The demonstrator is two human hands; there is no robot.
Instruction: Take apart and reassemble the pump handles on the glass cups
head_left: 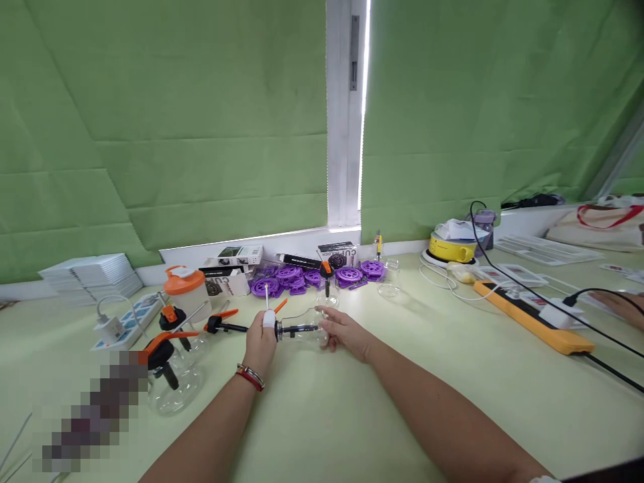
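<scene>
My left hand (260, 335) is closed around the neck of a clear spray bottle (299, 327), which lies on its side just above the table. White wrapping covers a digit of this hand, and an orange lever pokes out beyond it. A black tube runs inside the bottle. My right hand (342, 331) grips the bottle's rounded base with its fingers curled around it. Left of my left hand lies a black pump head (226, 327) with an orange lever. Two clear bottles with black-and-orange tops, one nearer (176, 392) and one farther (194, 349), stand further left.
Purple plastic parts (289, 277) lie along the wall between cup holder boxes (337, 255). An orange-lidded shaker (187, 292) and a white power strip (135, 320) stand left. To the right are a yellow pot (453, 249), an orange power strip (528, 318) with cables, and another person's hand (618, 307).
</scene>
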